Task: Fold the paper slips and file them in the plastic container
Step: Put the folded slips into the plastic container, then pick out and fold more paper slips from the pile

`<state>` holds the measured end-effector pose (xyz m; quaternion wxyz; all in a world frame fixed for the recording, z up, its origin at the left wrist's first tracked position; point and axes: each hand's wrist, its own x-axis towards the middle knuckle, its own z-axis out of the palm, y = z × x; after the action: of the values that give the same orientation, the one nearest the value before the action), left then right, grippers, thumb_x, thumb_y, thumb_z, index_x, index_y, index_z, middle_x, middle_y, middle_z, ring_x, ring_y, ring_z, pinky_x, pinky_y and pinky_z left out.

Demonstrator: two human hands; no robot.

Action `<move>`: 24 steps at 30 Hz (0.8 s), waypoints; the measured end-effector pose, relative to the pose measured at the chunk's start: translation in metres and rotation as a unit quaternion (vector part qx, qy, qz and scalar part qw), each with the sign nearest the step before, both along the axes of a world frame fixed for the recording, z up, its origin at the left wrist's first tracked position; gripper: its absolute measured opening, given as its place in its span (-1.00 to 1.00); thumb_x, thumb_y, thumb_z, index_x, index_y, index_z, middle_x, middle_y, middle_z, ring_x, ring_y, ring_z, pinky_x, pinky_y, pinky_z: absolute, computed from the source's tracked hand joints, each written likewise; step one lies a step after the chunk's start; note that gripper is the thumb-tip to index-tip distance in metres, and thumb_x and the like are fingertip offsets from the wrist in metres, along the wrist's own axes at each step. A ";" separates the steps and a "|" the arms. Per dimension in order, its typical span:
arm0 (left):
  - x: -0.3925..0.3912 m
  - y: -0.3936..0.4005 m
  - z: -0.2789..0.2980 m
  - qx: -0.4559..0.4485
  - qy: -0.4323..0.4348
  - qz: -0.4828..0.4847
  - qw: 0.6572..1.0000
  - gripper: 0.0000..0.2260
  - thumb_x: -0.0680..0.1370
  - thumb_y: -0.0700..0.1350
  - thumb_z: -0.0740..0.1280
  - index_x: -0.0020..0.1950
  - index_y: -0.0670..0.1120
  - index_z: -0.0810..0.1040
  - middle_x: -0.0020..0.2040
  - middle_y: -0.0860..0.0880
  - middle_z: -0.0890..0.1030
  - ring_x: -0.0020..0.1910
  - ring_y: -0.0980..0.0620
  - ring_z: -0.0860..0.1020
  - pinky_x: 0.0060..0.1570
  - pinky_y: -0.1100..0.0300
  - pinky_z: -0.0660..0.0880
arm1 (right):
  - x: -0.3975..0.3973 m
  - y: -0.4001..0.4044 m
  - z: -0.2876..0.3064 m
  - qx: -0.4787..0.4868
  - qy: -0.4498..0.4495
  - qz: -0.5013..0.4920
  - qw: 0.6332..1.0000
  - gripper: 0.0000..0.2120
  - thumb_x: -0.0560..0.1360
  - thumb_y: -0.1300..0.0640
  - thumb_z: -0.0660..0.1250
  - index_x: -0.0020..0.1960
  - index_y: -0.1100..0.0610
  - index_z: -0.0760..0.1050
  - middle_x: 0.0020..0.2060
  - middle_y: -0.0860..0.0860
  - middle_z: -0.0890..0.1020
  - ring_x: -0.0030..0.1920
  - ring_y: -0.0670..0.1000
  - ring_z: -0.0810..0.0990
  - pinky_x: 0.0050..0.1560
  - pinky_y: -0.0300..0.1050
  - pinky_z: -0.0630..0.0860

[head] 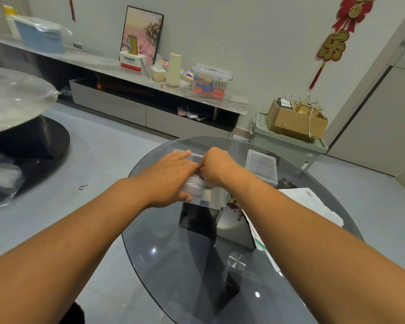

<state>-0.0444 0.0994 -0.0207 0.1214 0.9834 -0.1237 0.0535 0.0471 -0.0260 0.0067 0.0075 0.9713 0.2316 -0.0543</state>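
arms: two forearms, bare from elbow to wrist, no sleeves visible
left hand [173, 176]: bare, ungloved, no ring or watch seen
right hand [216, 168]: bare, ungloved, wrist unadorned
clothing: dark patch at bottom edge, unclear

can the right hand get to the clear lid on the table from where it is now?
Probably yes. The lid lies flat on the glass table just right of the right hand, with nothing between them. But that hand is busy with the left hand at the container, so it must let go first.

home living room | TV cabinet [136, 108] | wall ornament [337, 40]
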 end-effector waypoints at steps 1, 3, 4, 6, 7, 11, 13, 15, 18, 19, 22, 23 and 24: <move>0.001 0.001 -0.002 0.004 -0.001 0.004 1.000 -0.42 0.52 0.12 0.47 0.49 0.08 0.35 0.57 0.01 0.32 0.64 0.02 -0.04 0.60 0.01 -0.01 | 0.000 0.000 0.000 0.012 0.014 -0.008 1.000 -0.83 0.58 0.21 0.39 0.15 0.19 0.66 0.00 0.11 0.65 -0.01 0.14 0.63 0.06 -0.02 0.63; 0.002 0.002 -0.004 0.014 -0.009 0.016 1.000 -0.40 0.53 0.15 0.45 0.51 0.09 0.33 0.57 0.01 0.33 0.64 0.01 -0.02 0.60 -0.02 0.01 | -0.004 -0.005 0.004 0.039 0.030 -0.011 0.999 -0.81 0.60 0.22 0.37 0.18 0.20 0.65 0.06 0.14 0.66 0.05 0.16 0.65 0.12 0.01 0.63; 0.003 0.002 -0.004 0.026 -0.020 0.020 0.999 -0.40 0.53 0.16 0.44 0.52 0.09 0.34 0.56 0.01 0.36 0.64 0.00 0.00 0.60 -0.02 0.03 | -0.009 -0.009 0.008 0.068 0.024 -0.008 0.997 -0.81 0.63 0.21 0.33 0.19 0.21 0.65 0.07 0.15 0.67 0.07 0.16 0.65 0.12 0.01 0.63; 0.005 0.002 -0.004 0.060 -0.045 0.034 0.997 -0.42 0.54 0.18 0.41 0.51 0.06 0.36 0.52 0.01 0.41 0.63 -0.03 0.07 0.57 0.01 0.05 | -0.021 -0.027 0.016 0.189 0.004 -0.012 0.982 -0.75 0.67 0.18 0.25 0.19 0.20 0.67 0.07 0.14 0.70 0.08 0.15 0.65 0.11 -0.01 0.60; 0.007 0.002 -0.004 0.074 -0.055 0.047 0.995 -0.41 0.54 0.19 0.41 0.51 0.04 0.36 0.50 0.00 0.43 0.61 -0.05 0.12 0.56 0.00 0.07 | -0.029 -0.038 0.019 0.262 -0.017 -0.019 0.965 -0.74 0.67 0.16 0.24 0.20 0.17 0.68 0.08 0.11 0.71 0.07 0.10 0.65 0.11 -0.03 0.59; 0.015 0.000 -0.009 0.098 -0.118 0.084 0.984 -0.44 0.56 0.11 0.42 0.51 0.04 0.33 0.40 -0.01 0.49 0.39 -0.07 0.40 0.44 0.00 0.23 | -0.051 -0.093 0.009 0.411 -0.073 -0.078 0.906 -0.75 0.69 0.12 0.25 0.28 0.06 0.64 0.14 -0.04 0.70 0.06 -0.06 0.63 0.09 -0.20 0.52; 0.021 -0.005 -0.014 0.097 -0.139 0.090 0.981 -0.43 0.56 0.02 0.44 0.52 0.00 0.33 0.39 -0.04 0.49 0.37 -0.11 0.41 0.43 -0.05 0.23 | -0.053 -0.128 -0.006 0.392 -0.069 -0.129 0.908 -0.75 0.67 0.12 0.28 0.29 0.04 0.63 0.18 -0.03 0.70 0.11 -0.03 0.65 0.13 -0.18 0.51; 0.030 -0.005 -0.022 0.107 -0.165 0.093 0.976 -0.39 0.52 -0.06 0.50 0.51 -0.04 0.34 0.38 -0.08 0.49 0.37 -0.15 0.41 0.42 -0.09 0.24 | -0.053 -0.159 -0.021 0.325 -0.043 -0.173 0.929 -0.71 0.63 0.02 0.35 0.34 0.00 0.59 0.28 -0.02 0.65 0.22 0.05 0.62 0.29 -0.04 0.49; 0.042 -0.007 -0.031 0.132 -0.196 0.101 0.967 -0.30 0.43 -0.16 0.58 0.51 -0.06 0.36 0.40 -0.14 0.49 0.43 -0.20 0.38 0.46 -0.17 0.24 | -0.062 -0.194 -0.031 0.240 0.046 -0.206 0.948 -0.38 0.49 -0.30 0.41 0.48 -0.11 0.43 0.44 -0.05 0.51 0.40 0.11 0.49 0.48 0.22 0.31; 0.044 -0.008 -0.033 0.130 -0.197 0.109 0.966 -0.29 0.44 -0.16 0.58 0.53 -0.06 0.35 0.43 -0.16 0.46 0.48 -0.22 0.35 0.49 -0.21 0.19 | -0.066 -0.200 -0.030 0.228 0.073 -0.203 0.949 -0.28 0.44 -0.37 0.42 0.51 -0.12 0.38 0.48 -0.07 0.46 0.44 0.12 0.45 0.50 0.25 0.27; 0.040 -0.028 -0.030 0.113 -0.219 0.094 0.965 -0.27 0.47 -0.08 0.55 0.57 -0.05 0.30 0.53 -0.17 0.35 0.58 -0.21 0.21 0.56 -0.25 0.05 | -0.077 -0.214 -0.022 0.200 0.127 -0.173 0.956 -0.12 0.34 -0.44 0.46 0.54 -0.09 0.32 0.52 -0.08 0.39 0.46 0.12 0.41 0.47 0.22 0.31; 0.035 -0.038 -0.028 0.095 -0.220 0.054 0.969 -0.27 0.47 -0.06 0.54 0.57 -0.04 0.29 0.55 -0.15 0.33 0.59 -0.18 0.18 0.57 -0.23 0.04 | -0.079 -0.216 -0.020 0.179 0.140 -0.157 0.961 -0.12 0.34 -0.42 0.47 0.52 -0.05 0.34 0.50 -0.05 0.40 0.42 0.12 0.43 0.42 0.17 0.37; 0.029 -0.051 -0.024 0.066 -0.207 -0.005 0.976 -0.28 0.48 -0.04 0.52 0.58 -0.03 0.27 0.56 -0.10 0.31 0.60 -0.13 0.16 0.59 -0.17 0.04 | -0.083 -0.217 -0.017 0.157 0.151 -0.139 0.966 -0.13 0.35 -0.39 0.49 0.50 -0.01 0.34 0.47 -0.02 0.42 0.37 0.11 0.46 0.37 0.13 0.41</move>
<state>-0.0155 0.0486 -0.0449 0.0280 0.9561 -0.1547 0.2474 -0.0360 -0.2430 -0.0098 -0.1874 0.9635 0.0981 -0.1644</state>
